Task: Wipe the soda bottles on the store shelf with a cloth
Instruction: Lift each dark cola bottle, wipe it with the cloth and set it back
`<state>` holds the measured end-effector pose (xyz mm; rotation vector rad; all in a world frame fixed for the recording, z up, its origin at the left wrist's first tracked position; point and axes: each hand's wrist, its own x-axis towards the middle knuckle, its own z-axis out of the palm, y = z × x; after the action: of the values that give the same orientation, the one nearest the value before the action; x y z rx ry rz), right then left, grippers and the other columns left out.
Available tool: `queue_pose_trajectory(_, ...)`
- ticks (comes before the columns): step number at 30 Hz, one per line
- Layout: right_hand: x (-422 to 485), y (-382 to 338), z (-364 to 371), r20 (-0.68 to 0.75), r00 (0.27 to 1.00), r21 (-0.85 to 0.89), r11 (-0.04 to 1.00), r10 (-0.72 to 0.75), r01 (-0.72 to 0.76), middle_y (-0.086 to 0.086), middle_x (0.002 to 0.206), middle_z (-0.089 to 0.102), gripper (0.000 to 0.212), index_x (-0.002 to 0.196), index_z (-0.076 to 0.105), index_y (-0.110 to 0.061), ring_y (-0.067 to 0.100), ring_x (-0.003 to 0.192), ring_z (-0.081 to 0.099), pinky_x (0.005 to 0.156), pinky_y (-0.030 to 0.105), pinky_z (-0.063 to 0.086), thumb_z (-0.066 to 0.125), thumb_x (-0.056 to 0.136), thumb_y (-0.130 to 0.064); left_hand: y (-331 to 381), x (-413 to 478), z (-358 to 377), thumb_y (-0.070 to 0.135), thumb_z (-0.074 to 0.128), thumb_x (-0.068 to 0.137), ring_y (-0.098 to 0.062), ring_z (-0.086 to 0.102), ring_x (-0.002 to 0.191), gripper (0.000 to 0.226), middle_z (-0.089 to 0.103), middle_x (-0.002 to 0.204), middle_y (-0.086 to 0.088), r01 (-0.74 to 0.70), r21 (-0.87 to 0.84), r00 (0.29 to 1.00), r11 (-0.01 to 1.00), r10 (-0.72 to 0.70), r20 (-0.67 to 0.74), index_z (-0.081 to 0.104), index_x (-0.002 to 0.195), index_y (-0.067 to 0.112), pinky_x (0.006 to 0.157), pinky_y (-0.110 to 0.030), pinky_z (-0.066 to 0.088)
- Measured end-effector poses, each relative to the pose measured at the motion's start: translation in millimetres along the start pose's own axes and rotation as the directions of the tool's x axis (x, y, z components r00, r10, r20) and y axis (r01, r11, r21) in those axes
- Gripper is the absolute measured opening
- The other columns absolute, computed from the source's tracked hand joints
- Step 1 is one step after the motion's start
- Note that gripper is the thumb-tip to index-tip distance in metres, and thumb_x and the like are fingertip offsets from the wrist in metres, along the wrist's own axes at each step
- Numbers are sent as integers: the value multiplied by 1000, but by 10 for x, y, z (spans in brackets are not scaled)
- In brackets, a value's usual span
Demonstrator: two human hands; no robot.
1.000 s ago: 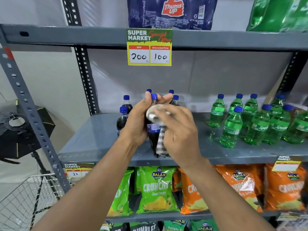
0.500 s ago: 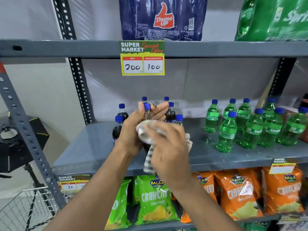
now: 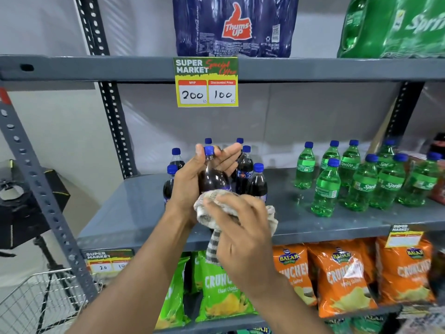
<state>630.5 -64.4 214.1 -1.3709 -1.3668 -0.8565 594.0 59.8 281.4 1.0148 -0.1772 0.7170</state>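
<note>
Seven dark cola bottles (image 3: 243, 168), roughly nine green Sprite bottles (image 3: 326, 189) since the right edge blurs, one cloth (image 3: 212, 208), and two hands (image 3: 190, 179).

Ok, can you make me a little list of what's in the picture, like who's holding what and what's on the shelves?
left hand: holds the dark cola bottle near its neck
right hand: presses the striped cloth on the bottle's lower part
behind it: more cola bottles, blue caps
right side of shelf: green Sprite bottles
shelf below: green and orange chip bags
price tag: 200, discounted 100
</note>
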Motion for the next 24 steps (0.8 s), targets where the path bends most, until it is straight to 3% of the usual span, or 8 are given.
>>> queue_pose_trajectory(4, 116, 126, 12, -124, 977, 75, 983, 176, -167, -1, 122, 58, 42, 126, 67, -14, 22, 108, 56, 93, 33, 53, 45, 92, -1, -19, -28, 15, 44, 35, 102, -28, 61, 126, 41, 67, 128, -21, 5, 10, 1000, 1000, -5, -15, 56, 92, 10, 101, -35, 50)
queue_pose_trajectory(8, 6, 85, -19, 32, 997, -4, 998, -68, 68, 11, 120, 65, 45, 118, 74, -11, 31, 106, 53, 90, 43, 51, 46, 86, 4, 19, -10, 20, 42, 31, 105, -29, 61, 126, 43, 66, 128, -22, 0, 1, 1000, 1000, 0, -16, 56, 90, 10, 104, -38, 46)
queue_pose_trajectory(12, 178, 171, -14, -70, 992, 66, 993, 106, -101, 10, 121, 64, 46, 122, 71, -11, 29, 107, 55, 91, 41, 52, 44, 89, 6, 46, 9, 33, 44, 30, 105, -28, 61, 125, 45, 67, 128, -20, 20, 22, 1000, 1000, -20, -4, 57, 90, 12, 101, -36, 48)
queue_pose_trajectory(16, 145, 113, -59, 51, 991, -9, 992, -124, 125, 12, 120, 67, 46, 115, 75, -9, 32, 106, 53, 96, 39, 48, 45, 83, 5, 85, 54, 41, 45, 30, 105, -28, 61, 126, 46, 67, 128, -20, 25, 9, 1000, 1000, -25, 0, 57, 89, 12, 101, -37, 48)
queue_pose_trajectory(20, 195, 178, -78, -38, 999, 66, 997, 36, -34, 8, 122, 64, 50, 116, 74, -13, 29, 107, 54, 94, 36, 50, 44, 83, 11, 107, 86, 60, 45, 28, 105, -28, 63, 123, 46, 70, 123, -19, 11, 7, 1000, 1000, -11, -8, 56, 88, 11, 98, -36, 50)
queue_pose_trajectory(24, 28, 153, -100, 52, 992, 54, 992, -114, 111, 12, 119, 66, 46, 113, 76, -10, 30, 107, 52, 93, 39, 50, 46, 83, 9, 128, 103, 70, 43, 32, 105, -29, 65, 119, 45, 70, 121, -22, -12, -32, 1000, 999, 11, -29, 56, 86, 10, 94, -37, 53)
